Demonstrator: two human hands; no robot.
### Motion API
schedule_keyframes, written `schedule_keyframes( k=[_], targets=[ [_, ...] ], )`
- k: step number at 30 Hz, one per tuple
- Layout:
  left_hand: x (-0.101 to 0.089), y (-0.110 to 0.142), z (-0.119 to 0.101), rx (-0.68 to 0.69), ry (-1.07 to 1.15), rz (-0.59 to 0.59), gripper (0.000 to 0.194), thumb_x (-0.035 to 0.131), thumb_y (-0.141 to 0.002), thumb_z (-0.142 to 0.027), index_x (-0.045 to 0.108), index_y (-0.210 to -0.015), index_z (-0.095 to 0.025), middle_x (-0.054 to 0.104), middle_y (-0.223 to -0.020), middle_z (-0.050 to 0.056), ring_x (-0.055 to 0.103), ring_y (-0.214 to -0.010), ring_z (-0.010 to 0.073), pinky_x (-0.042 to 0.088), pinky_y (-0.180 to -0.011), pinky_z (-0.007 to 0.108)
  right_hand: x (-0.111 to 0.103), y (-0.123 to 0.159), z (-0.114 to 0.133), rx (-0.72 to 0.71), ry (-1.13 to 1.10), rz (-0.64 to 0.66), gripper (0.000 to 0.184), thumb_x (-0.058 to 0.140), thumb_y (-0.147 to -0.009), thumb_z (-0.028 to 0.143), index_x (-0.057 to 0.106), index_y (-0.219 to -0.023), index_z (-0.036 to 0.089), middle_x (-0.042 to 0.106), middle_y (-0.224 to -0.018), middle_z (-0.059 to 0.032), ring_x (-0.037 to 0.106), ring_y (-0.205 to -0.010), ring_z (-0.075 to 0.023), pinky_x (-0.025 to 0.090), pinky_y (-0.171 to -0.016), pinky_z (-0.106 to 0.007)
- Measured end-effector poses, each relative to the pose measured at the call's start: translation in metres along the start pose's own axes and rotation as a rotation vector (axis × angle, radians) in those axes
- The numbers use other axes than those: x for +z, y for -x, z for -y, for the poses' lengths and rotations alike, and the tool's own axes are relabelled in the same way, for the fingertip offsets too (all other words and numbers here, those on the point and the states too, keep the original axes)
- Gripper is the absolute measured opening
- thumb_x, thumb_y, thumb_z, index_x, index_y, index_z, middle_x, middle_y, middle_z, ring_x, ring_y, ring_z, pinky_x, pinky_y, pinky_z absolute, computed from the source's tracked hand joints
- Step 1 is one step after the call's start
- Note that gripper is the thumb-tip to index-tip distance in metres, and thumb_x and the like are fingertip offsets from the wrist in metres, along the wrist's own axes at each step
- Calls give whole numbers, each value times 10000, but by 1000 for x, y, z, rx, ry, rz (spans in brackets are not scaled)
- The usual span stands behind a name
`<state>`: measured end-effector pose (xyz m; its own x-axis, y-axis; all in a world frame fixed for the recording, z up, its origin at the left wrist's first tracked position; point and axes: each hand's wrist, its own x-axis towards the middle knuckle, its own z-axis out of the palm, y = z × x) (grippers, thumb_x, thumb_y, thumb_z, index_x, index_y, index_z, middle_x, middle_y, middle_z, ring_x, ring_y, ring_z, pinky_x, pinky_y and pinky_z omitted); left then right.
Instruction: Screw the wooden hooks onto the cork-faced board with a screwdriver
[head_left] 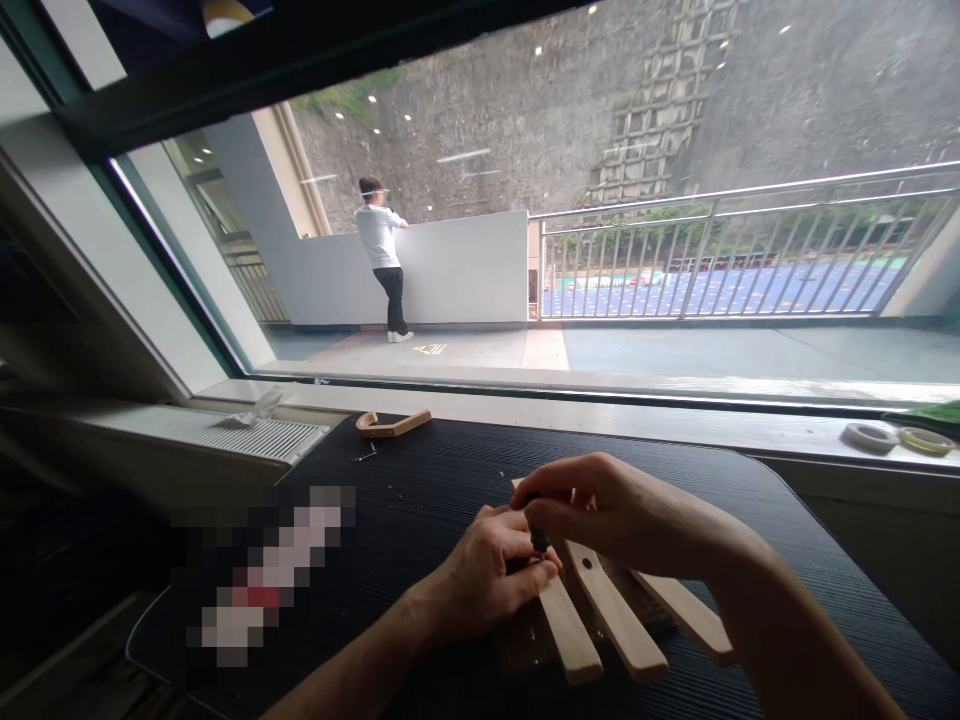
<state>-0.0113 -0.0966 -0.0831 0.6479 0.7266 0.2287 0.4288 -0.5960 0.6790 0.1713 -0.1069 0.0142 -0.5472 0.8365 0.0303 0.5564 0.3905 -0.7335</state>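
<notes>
My right hand [600,510] is closed around a short dark hand tool [538,538] that looks like a screwdriver, its tip pointing down. The fingers of my left hand [491,570] press together at that tip and grip the left wooden slat [571,640]; whatever small piece they may pinch is hidden. Beside it lies a middle wooden slat [619,625] with a dark hole near its upper part. A right wooden slat [694,615] runs partly under my right forearm. Below the slats is a dark brown board [521,645].
A bent wooden piece [394,425] lies at the back of the black table [420,500], with small screws [366,455] nearby. Two tape rolls [870,437] sit on the right of the windowsill [630,425]. Outside the glass, a person [382,250] stands at a white wall.
</notes>
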Motion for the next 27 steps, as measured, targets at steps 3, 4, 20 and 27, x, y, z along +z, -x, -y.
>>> schedule_keyframes(
  k=[3,4,20,27],
  targets=[
    [1,0,0,-12,4,-9,149,567,-846,-233,704,-833,-177,678,-890,30,587,-934,180,423,-851,269,-1,0,-2,4,-17,14,249,503,-865,344,705,-971,241,660,-769,16,539,-674,-111,379,-574,-202],
    [1,0,1,-16,3,-14,147,573,-840,-233,709,-837,-178,678,-886,32,587,-927,180,421,-861,274,-1,0,-2,6,-21,17,248,508,-863,358,702,-964,241,656,-762,18,536,-670,-110,379,-572,-202],
    [4,0,2,-115,-23,-35,118,585,-810,-239,622,-742,-150,582,-736,3,532,-744,139,420,-674,232,0,0,-3,2,-16,-20,272,516,-859,409,684,-1003,252,639,-719,28,518,-616,-96,371,-535,-194],
    [3,-1,-1,-103,-23,-27,88,587,-804,-217,634,-756,-159,609,-784,12,548,-834,166,420,-720,247,0,1,1,0,-63,-12,255,489,-858,277,702,-992,229,653,-742,17,527,-633,-101,383,-547,-193]
  ],
)
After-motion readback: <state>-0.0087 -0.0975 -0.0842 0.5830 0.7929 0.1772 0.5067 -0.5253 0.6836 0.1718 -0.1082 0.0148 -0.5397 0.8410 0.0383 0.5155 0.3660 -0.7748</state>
